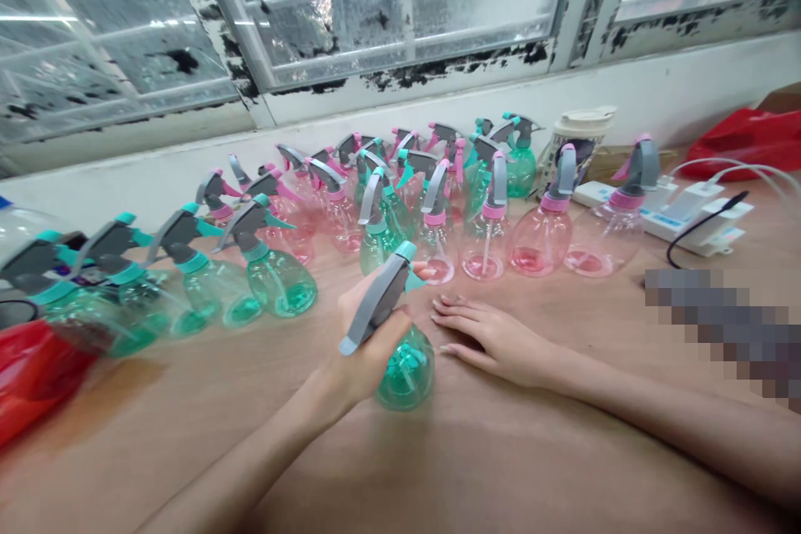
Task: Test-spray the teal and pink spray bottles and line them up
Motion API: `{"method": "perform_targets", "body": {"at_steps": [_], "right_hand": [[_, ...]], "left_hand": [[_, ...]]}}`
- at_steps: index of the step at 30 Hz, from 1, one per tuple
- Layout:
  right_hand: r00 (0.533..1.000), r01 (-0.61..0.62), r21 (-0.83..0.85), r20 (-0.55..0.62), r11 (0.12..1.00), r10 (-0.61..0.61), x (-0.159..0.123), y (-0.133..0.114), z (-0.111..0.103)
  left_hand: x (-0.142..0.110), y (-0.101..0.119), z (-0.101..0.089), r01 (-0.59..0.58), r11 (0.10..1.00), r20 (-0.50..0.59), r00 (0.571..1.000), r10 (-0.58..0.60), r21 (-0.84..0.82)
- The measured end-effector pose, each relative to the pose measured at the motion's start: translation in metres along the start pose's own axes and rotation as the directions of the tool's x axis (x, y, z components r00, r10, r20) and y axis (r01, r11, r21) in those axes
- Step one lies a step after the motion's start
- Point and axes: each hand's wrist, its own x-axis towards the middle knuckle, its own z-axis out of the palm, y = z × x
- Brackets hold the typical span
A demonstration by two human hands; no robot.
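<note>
My left hand [369, 350] is wrapped round the neck of a green spray bottle [406, 375] with a grey and teal trigger head. The bottle is near the middle of the table, and my fingers hide its collar. My right hand [491, 338] lies flat on the tabletop just right of it, fingers stretched out and holding nothing. Behind my hands stand several pink spray bottles [541, 242] with pink collars. More green spray bottles [281, 284] form a row at the left.
Along the white wall stands a patterned paper cup [572, 142] with a lid. White power strips [688, 217] with plugs and cables lie at the right. Red plastic bags lie at the far left [37, 375] and far right [744, 142]. A blurred-out dark patch covers the right edge.
</note>
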Motion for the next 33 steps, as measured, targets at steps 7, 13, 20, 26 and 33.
{"method": "perform_targets", "body": {"at_steps": [7,13,20,26,33], "right_hand": [[1.0,-0.002,-0.016,0.014,1.0,0.002,0.0,0.0003,0.0003],[1.0,0.0,-0.025,0.01,1.0,0.0,-0.0002,0.0001,0.0002],[1.0,-0.001,-0.033,0.016,0.999,0.001,0.0,-0.0005,-0.0005],[1.0,-0.007,-0.015,0.011,1.0,0.007,-0.0001,0.0,0.0],[1.0,-0.006,-0.022,0.017,1.0,0.007,0.0,-0.0006,-0.0007]], "left_hand": [[-0.0014,0.0,0.0004,0.06,0.998,-0.059,0.997,-0.059,0.019],[0.0003,0.0005,0.0013,0.035,0.999,0.013,0.999,-0.035,0.031],[0.0006,0.0014,0.0028,0.029,1.0,-0.002,1.0,-0.029,-0.001],[0.0012,0.0022,0.003,0.006,1.0,-0.003,1.0,-0.006,-0.005],[0.0015,0.0037,0.0028,0.028,1.0,-0.011,1.0,-0.028,-0.009]]}}
